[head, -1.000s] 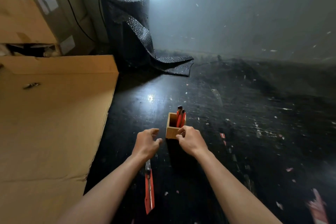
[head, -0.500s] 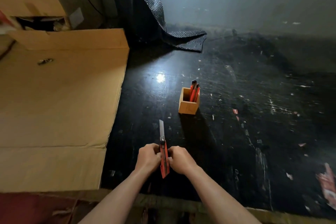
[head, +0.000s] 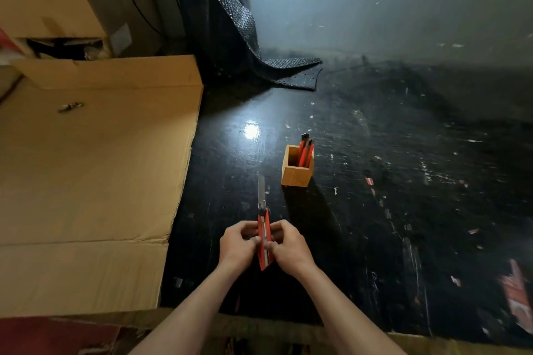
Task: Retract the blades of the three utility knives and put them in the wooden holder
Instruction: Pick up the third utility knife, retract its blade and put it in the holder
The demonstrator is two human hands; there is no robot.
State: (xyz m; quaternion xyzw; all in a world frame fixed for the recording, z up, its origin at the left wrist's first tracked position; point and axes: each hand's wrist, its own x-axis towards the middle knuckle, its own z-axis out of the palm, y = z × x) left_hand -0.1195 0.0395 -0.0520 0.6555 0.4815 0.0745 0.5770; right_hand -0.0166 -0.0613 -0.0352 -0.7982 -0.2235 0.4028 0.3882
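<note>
A scuffed black floor (head: 403,181) meets a grey wall (head: 375,3). Flattened cardboard (head: 95,167) covers its left side. A bubble-wrap roll (head: 219,17) stands at the back.

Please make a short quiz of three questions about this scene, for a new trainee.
1. True or false: the blade of the held utility knife is already retracted.
2. How many knives stand in the wooden holder? A) none B) two C) three
3. Fill in: the knife is held by the left hand and the ____ hand.

Key: 1 false, the blade is still out; 2 B, two knives in the holder; 3 right.
</note>
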